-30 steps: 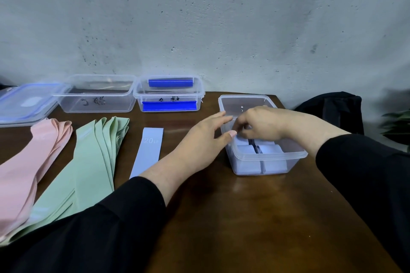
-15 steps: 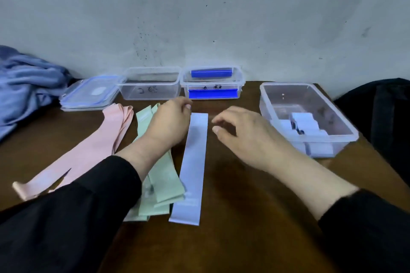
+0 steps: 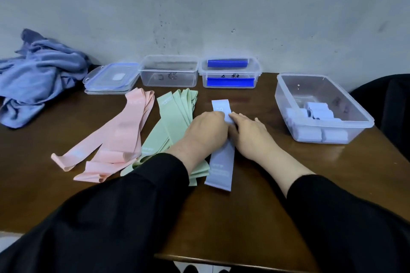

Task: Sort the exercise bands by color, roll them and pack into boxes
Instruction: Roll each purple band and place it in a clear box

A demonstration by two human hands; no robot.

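Head view — rolled lavender bands (image 3: 319, 113) in right-hand clear box (image 3: 286, 104)

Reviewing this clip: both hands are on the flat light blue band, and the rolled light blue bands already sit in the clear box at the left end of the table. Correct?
Not quite. The head view shows the clear box holding the rolled light blue bands at the table's right end, not the left. Both the left hand and right hand are on the flat light blue band.

crumpled blue cloth (image 3: 37, 73) on brown table (image 3: 233, 217); black bag (image 3: 386, 104) at right.
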